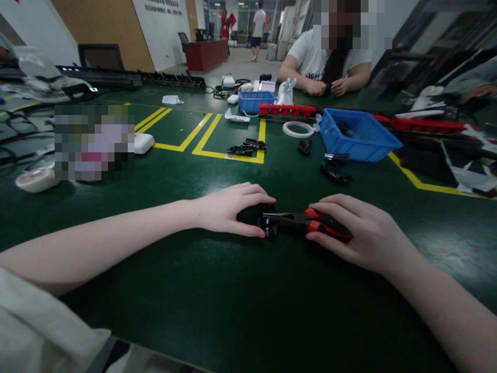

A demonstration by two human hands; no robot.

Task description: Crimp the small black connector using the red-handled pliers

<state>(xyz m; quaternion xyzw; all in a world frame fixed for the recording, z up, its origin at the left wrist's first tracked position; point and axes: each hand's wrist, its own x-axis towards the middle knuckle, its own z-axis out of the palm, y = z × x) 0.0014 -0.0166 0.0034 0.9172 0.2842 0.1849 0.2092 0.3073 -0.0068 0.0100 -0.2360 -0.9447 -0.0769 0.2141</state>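
A small black part [269,224] stands on the green table [217,290], held between the thumb and fingers of my left hand [233,210]. My right hand [359,233] grips the red and black handles of long-nose pliers [293,218]. The pliers point left, and their tips lie against the upper middle of the black part. Whether the jaws are closed on it is too small to tell.
Black parts [241,150] lie inside a yellow-taped outline, and others [336,173] near a blue bin [359,137]. A white tape ring [298,129] and a smaller blue bin [256,102] are farther back. Across the table sits a person [326,67]; a white device [38,179] is at left.
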